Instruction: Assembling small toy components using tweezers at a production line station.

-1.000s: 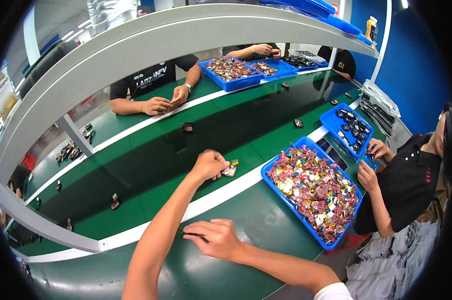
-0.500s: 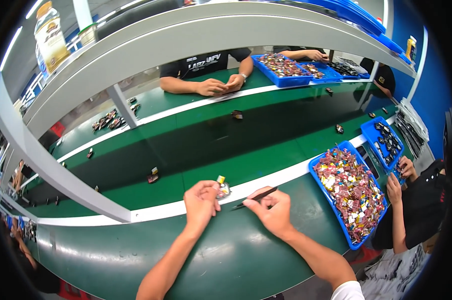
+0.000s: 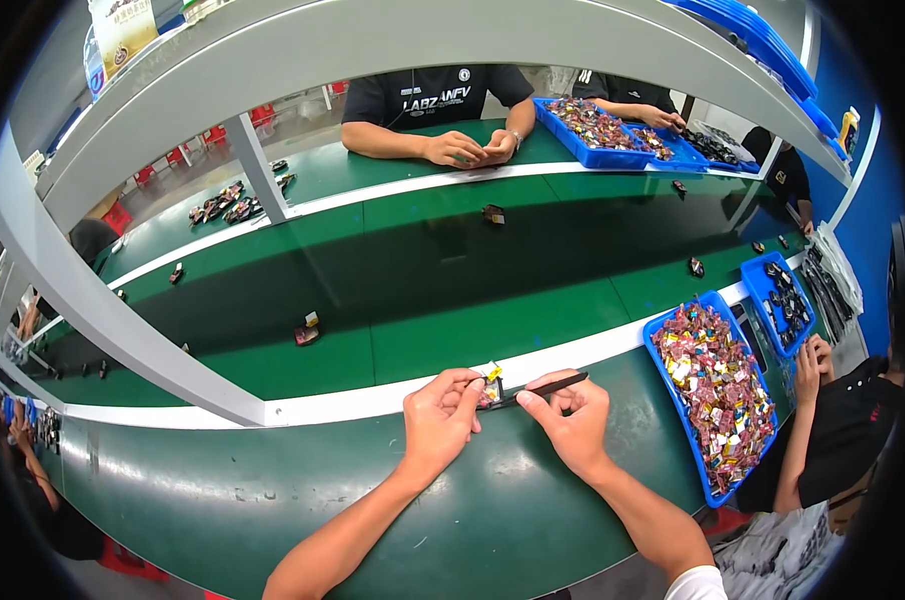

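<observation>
Above the near side of the green bench, close to its white edge strip, my left hand (image 3: 440,422) pinches a small electronic part (image 3: 492,384) with a yellow tab, a pale square and some dark edging. My fingers cover its left side. From the right, my right hand (image 3: 579,425) grips a slim black tool (image 3: 562,382), shaped like tweezers, between thumb and fingers. Its tip end lies right at the part; whether it touches cannot be made out.
Right of my hands, a blue tray (image 3: 658,352) is heaped with small pink, white and yellow parts. Beyond the white strip runs a green conveyor belt (image 3: 422,350) with scattered parts. A grey post (image 3: 217,375) stands left. Co-workers sit opposite (image 3: 462,148) and at right (image 3: 817,370).
Both hands have shifted right in the picture, along with the whole view. The black tool's tip has come from beside the left hand up to the part, whose yellow tab now shows between my hands.
</observation>
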`<state>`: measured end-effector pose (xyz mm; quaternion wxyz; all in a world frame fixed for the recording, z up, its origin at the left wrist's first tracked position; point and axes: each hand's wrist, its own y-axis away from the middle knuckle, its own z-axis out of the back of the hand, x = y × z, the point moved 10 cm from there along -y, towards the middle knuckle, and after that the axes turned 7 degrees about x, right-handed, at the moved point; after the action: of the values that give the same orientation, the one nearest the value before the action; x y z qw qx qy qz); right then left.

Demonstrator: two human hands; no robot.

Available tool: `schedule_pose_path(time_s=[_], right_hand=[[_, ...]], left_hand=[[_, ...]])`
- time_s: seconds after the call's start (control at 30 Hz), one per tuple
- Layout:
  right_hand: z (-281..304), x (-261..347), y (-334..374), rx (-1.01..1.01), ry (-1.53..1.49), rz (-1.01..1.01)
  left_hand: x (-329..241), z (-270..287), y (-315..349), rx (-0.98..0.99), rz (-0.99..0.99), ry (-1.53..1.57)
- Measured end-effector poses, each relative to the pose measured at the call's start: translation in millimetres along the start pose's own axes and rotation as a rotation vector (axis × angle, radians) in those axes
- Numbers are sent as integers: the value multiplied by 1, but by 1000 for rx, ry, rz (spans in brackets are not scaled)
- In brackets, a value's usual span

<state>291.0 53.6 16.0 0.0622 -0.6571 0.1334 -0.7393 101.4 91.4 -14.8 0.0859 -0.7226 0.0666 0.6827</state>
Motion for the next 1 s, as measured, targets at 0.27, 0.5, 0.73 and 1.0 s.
schedule_pose_path(time_s=[0.27, 0.5, 0.73, 1.0], right_hand=[[-5, -12, -2, 27, -81, -152], [-8, -22, -2, 51, -289, -178], [-10, -21, -4, 99, -303, -179], [-11, -17, -3, 95, -369, -213]], left_hand=[[-4, -3, -1, 37, -17, 3], [-3, -8, 0, 81, -18, 24], [1, -6, -1, 114, 0, 36], [1, -13, -4, 246, -6, 158]])
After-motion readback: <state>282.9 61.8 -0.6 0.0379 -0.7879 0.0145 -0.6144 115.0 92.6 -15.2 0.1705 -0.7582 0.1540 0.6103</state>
